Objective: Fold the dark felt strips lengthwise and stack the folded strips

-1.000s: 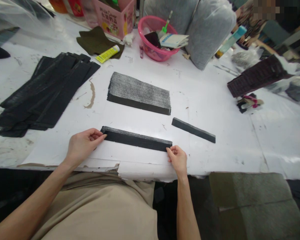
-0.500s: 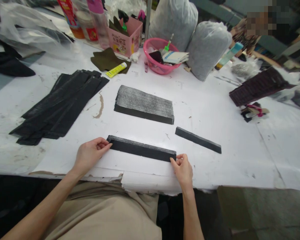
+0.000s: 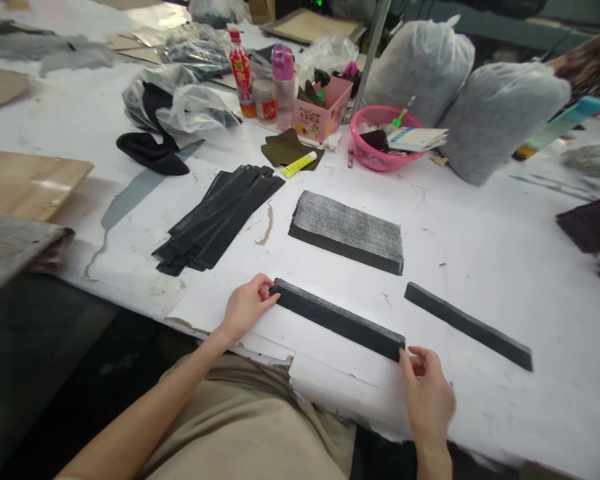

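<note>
A stack of black strips (image 3: 337,319) lies near the table's front edge, its top edges greyish. My left hand (image 3: 249,307) pinches its left end between thumb and fingers. At the right end, my right hand (image 3: 427,383) grips the corner the same way. Just behind sits a wider block of stacked strips (image 3: 347,230), grey on top and black along the front. To the right, apart from both hands, is a narrow black strip stack (image 3: 467,325). A loose fanned pile of black strips (image 3: 220,220) lies to the left.
Behind stand a pink basin (image 3: 387,157), a pink box (image 3: 320,117), a red bottle (image 3: 243,77) and a purple-lidded bottle (image 3: 283,87). A yellow tube (image 3: 299,164) lies on dark green pieces. Two stuffed bags (image 3: 513,120) stand at back right; boards (image 3: 27,183) jut in left.
The camera view has swung left, so the table's contents appear further right. Both hands still hold the ends of the strip stack, which looks little moved on the table.
</note>
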### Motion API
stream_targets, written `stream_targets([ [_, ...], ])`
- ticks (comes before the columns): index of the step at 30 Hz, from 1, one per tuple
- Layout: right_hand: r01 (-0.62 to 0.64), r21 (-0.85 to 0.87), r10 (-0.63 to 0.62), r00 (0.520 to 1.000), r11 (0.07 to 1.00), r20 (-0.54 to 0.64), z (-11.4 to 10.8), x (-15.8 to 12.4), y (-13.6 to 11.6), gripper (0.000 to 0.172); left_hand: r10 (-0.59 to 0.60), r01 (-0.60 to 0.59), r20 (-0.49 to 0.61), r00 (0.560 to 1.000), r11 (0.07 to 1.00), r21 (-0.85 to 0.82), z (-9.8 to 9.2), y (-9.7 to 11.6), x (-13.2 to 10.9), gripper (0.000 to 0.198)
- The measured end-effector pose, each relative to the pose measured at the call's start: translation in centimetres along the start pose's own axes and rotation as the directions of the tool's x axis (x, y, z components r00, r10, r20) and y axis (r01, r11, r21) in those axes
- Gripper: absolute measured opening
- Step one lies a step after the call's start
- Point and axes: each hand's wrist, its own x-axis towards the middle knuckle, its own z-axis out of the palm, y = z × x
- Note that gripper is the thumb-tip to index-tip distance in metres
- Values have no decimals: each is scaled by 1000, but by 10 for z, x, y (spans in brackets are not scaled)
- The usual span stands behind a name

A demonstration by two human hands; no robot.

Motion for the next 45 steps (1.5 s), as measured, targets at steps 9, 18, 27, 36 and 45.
stream_targets([
  [9, 747, 74, -747, 647, 661, 149, 78, -34, -128, 43, 64, -57, -53, 997, 991, 119, 3, 2, -6, 16],
  [18, 765, 54, -744, 604, 642, 286, 96, -41, -141, 50, 673, -606, -6, 739, 669, 431, 14, -6, -14, 26],
  [27, 754, 61, -733, 613, 654, 294, 94, -41, -142, 50, 520, -499, -146, 841, 852, 161, -11, -29, -10, 16],
  [36, 751, 84, -742, 619, 655, 258, 92, -41, -143, 47, 499, -470, -97, 861, 854, 223, -8, -28, -10, 14],
  [45, 760, 79, -751, 613, 645, 246, 93, -40, -142, 48, 463, -439, -98, 881, 876, 199, -12, -25, -10, 16],
])
